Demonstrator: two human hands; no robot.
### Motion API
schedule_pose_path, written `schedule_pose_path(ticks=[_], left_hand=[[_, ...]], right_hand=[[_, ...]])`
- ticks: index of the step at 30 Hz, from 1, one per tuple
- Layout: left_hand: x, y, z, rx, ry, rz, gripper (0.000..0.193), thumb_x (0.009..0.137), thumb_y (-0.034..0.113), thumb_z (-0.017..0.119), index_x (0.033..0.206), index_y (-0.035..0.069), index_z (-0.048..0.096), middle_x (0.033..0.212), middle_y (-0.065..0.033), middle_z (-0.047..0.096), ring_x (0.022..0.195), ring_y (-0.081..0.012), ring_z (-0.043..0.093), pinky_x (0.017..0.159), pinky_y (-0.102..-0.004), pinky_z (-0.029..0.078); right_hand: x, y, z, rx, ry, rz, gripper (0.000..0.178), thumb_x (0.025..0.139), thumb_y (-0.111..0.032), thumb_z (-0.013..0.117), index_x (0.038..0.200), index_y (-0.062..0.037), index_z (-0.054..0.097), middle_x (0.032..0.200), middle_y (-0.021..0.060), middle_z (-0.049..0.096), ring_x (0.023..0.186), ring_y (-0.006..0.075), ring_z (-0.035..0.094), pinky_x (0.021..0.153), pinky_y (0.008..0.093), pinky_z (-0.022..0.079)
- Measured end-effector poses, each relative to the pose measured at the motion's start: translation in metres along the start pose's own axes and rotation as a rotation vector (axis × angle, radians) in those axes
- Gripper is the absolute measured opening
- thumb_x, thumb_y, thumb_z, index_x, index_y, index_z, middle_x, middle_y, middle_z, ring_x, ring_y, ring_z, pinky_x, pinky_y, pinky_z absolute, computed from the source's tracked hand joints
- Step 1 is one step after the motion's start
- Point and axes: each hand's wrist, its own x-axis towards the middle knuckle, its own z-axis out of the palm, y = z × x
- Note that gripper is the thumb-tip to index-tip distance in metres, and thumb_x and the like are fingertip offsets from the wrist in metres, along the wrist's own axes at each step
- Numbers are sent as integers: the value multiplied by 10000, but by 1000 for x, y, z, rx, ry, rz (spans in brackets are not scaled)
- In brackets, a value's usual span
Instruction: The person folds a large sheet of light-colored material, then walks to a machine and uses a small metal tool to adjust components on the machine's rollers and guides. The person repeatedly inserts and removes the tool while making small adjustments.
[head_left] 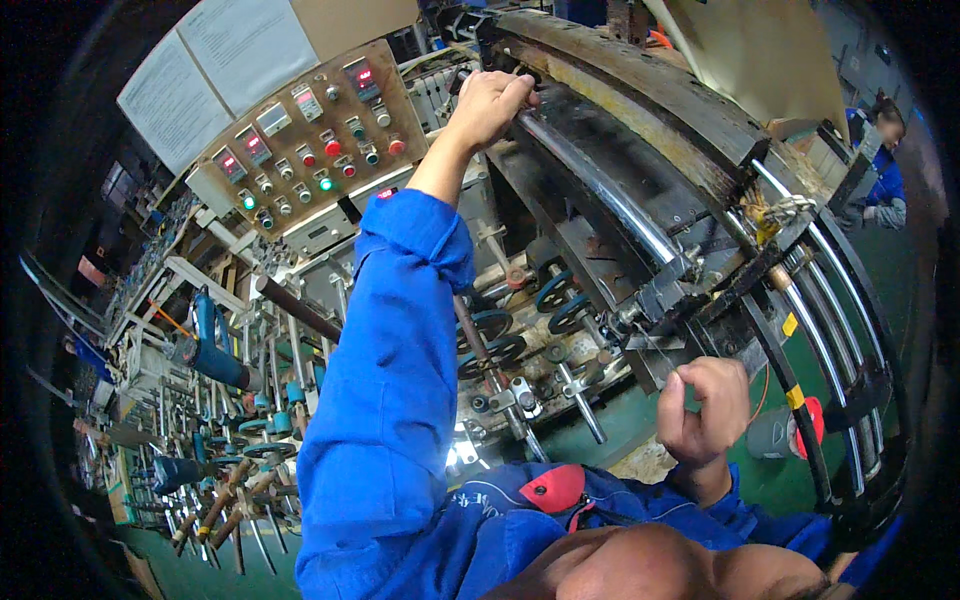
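My left hand (492,108) reaches far forward to the upper end of a long steel rod (610,195) on the machine. Its fingers are curled closed, and what they grip is hidden beneath them. Close to my body, my right hand (705,408) is raised with its fingers curled in a pinch. A thin strand seems to run from the machine toward those fingertips, too fine to name. Just beyond this hand sits a dark metal clamp block (665,295) at the rod's near end.
A control panel (310,135) with lit displays and buttons stands at the far left. Blue handwheels (568,312) sit below the rod. Curved steel rails (830,340) bound the right side, near a grey and red bucket (775,435). Another person (884,175) is at the far right.
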Motion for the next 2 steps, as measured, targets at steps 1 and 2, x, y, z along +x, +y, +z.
schedule_pose_path(ticks=[1,2], left_hand=[[-3,-1,0,-22,2,8,478,976,428,462,848,107,793,849,-146,748,897,-310,707,882,-408,490],[-8,-3,-1,-57,-26,42,513,998,482,478,867,105,802,947,-100,779,1024,-243,694,1066,-412,362]], right_hand=[[1,1,0,-4,0,4,233,785,12,746,990,-25,642,874,134,658,723,315,633,642,400,515],[0,-1,-1,-4,7,2,233,785,12,746,990,-25,642,874,134,658,723,315,633,642,400,515]])
